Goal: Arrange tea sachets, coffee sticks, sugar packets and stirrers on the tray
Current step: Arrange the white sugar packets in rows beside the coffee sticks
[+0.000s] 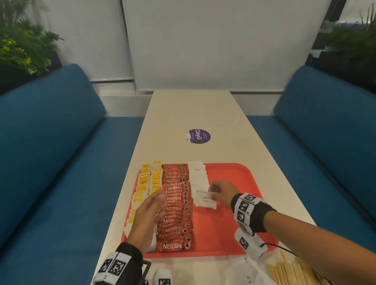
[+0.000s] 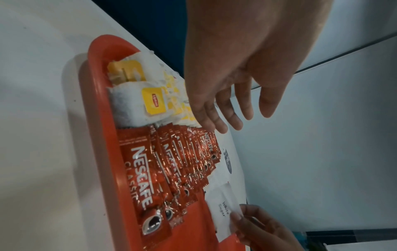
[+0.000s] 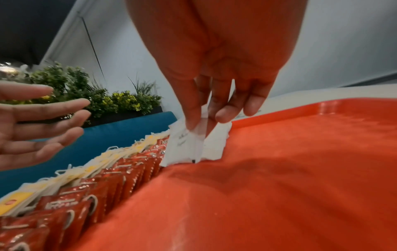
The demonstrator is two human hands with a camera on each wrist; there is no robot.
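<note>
Blue benches [image 1: 52, 149] flank a long white surface [image 1: 192, 111] with a round purple sticker [image 1: 198, 136]. Red tray [image 1: 234, 174] at its near end. On the tray, left to right: two columns of tea sachets [image 1: 144, 186] with yellow tags, one overlapping column of red coffee sticks [image 1: 177, 208], a shorter column of white sugar packets [image 1: 197, 176] running back from mid-tray — right part of tray bare. Stirrers [image 1: 292, 274] lie on the surface just in front of the tray, beside loose white packets [image 1: 248, 274]. Left hand [image 1: 150, 212] hovers over the sachets and sticks, grip open, fingers straight. Right hand [image 1: 223, 192] — thumb and fingertips pinch one sugar packet [image 1: 204, 197] at the near end of the sugar column.
</note>
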